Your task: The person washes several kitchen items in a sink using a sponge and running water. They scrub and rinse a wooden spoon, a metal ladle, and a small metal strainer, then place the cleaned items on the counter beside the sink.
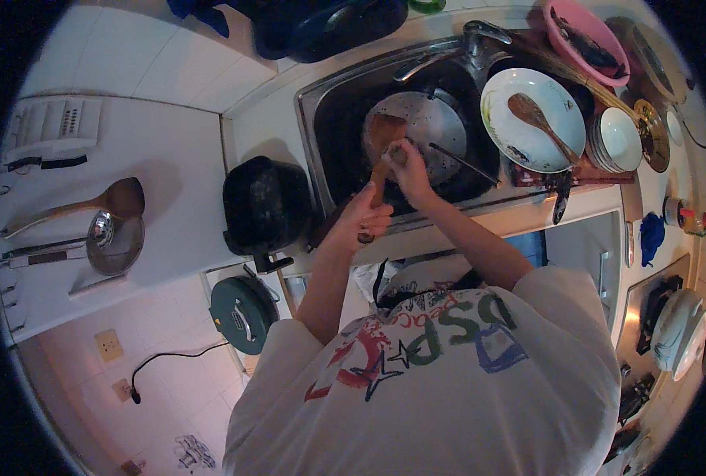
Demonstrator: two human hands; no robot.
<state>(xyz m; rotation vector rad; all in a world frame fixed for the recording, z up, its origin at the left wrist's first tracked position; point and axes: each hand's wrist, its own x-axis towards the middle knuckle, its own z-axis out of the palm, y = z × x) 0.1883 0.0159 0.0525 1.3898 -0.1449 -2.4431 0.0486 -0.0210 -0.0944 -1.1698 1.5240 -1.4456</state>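
Metal-rimmed sink, flat wooden spatula

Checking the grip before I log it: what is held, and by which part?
A wooden spatula: the left hand grips its handle; the right hand is near its neck, its exact hold unclear.

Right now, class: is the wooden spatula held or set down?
The wooden spatula is held: left hand around its handle, right hand near its blade.
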